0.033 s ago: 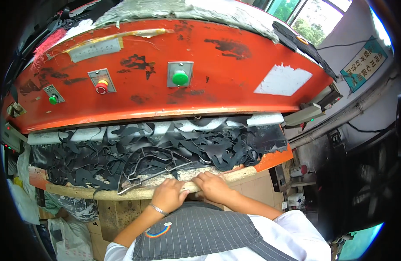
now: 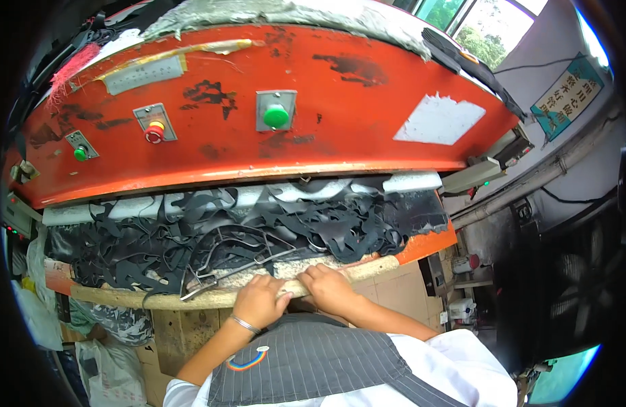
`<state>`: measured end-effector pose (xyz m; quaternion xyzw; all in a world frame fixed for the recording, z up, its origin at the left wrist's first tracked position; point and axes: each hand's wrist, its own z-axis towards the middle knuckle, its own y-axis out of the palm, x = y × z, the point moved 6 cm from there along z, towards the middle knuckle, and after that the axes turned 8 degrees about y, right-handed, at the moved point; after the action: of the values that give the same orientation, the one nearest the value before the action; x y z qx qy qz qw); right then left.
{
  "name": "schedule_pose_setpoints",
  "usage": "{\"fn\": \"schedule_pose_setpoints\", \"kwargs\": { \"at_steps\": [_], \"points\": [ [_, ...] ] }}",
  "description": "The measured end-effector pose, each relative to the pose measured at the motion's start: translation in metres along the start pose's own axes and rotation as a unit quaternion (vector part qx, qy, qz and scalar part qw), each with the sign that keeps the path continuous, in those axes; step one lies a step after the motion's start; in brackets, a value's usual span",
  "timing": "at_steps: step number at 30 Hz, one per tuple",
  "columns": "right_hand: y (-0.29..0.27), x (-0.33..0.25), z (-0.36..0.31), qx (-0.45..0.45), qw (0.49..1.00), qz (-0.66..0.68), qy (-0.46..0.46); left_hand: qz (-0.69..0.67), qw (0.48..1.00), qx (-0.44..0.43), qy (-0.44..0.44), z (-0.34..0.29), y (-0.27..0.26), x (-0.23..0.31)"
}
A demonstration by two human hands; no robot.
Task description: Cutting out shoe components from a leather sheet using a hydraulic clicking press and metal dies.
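Both of my hands rest on a pale, rounded edge bar (image 2: pixel 136 297) along the front of an orange machine's bed. My left hand (image 2: pixel 260 302) has its fingers curled over the top of the bar, with the thumb pointing inward. Beside it, a small gap away, my right hand (image 2: pixel 326 290) wraps over the same bar. Just beyond them lies a metal cutting die (image 2: pixel 262 260), a thin outline frame, tilted among black scraps. A heap of curled black sheet offcuts (image 2: pixel 340 234) covers the bed.
The orange machine beam (image 2: pixel 218 156) spans the far side, bearing a large green button (image 2: pixel 276 116), a red button (image 2: pixel 154 132) and a small green one (image 2: pixel 81 154). White bags (image 2: pixel 109 373) stand on the floor at left. A dark fan (image 2: pixel 577 278) is at right.
The view has shifted slightly, so the machine sits a little higher and further left in the picture. Both hands remain on the bar.
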<state>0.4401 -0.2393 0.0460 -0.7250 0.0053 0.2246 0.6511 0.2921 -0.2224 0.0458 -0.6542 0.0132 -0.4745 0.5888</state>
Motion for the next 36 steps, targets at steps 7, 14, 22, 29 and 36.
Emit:
{"fn": "schedule_pose_setpoints", "kwargs": {
  "at_steps": [7, 14, 22, 29, 36],
  "points": [
    [-0.014, 0.012, 0.020, -0.041, 0.999, 0.011, -0.020, 0.031, 0.998, -0.054, -0.020, 0.023, -0.006, 0.003],
    [-0.094, 0.094, 0.143, 0.154, 0.968, 0.160, 0.116, 0.024, 0.999, -0.012, 0.033, 0.143, -0.047, 0.001],
    [-0.051, 0.207, 0.232, 0.117, 0.843, 0.465, 0.244, 0.115, 0.991, 0.063, 0.036, 0.210, -0.007, -0.053],
    [-0.066, 0.176, 0.204, 0.121, 0.939, 0.175, 0.271, 0.106, 0.986, 0.125, 0.036, 0.213, -0.003, -0.055],
    [-0.070, 0.171, 0.179, 0.051, 0.988, 0.099, 0.107, 0.007, 0.994, 0.103, 0.029, 0.196, -0.009, -0.070]
  ]
}}
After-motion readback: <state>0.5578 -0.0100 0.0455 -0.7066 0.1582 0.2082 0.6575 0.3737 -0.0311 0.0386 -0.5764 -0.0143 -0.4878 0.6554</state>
